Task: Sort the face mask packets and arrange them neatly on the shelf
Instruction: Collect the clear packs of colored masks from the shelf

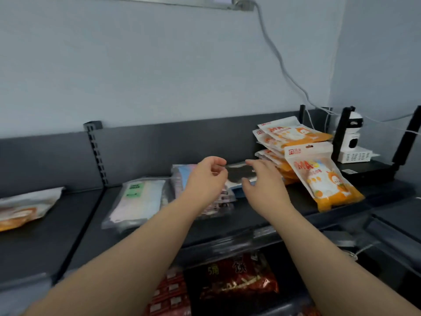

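Sorting under way on dark shelf (75, 220). Left hand (206, 176) loosely curled, holding nothing. Right hand (264, 187) half open, reaching to dark packet (237, 176) lying mid-shelf, beside orange stack (293, 135); contact unclear. Next, probably: pinching that packet and placing it with matching ones.

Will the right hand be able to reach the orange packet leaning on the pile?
Probably yes. The right hand is close beside the leaning orange packet, whose front is uncovered.
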